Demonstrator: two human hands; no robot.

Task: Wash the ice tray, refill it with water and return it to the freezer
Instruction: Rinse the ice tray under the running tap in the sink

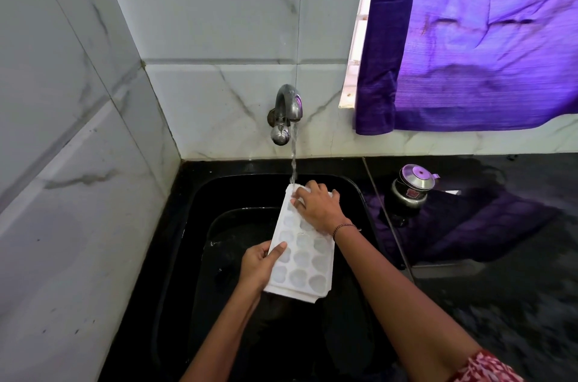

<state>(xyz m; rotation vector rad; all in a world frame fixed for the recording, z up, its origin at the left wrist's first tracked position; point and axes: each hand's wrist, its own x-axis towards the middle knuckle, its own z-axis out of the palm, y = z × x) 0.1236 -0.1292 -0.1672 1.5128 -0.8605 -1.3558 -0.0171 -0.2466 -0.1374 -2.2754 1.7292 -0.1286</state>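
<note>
A white ice tray (301,259) with several round pockets hangs over the black sink (187,225), its far end tilted up under the running water. My left hand (259,264) grips the tray's left edge near its lower end, thumb on top. My right hand (317,206) lies flat on the tray's far end, fingers spread over the pockets where the stream lands. A metal wall tap (286,114) above pours a thin stream (293,159) onto the tray's top corner.
White marble tiles cover the wall on the left and behind. A small steel pot with a lid (411,184) stands on the black counter (500,287) to the right of the sink. A purple curtain (469,37) hangs at the upper right.
</note>
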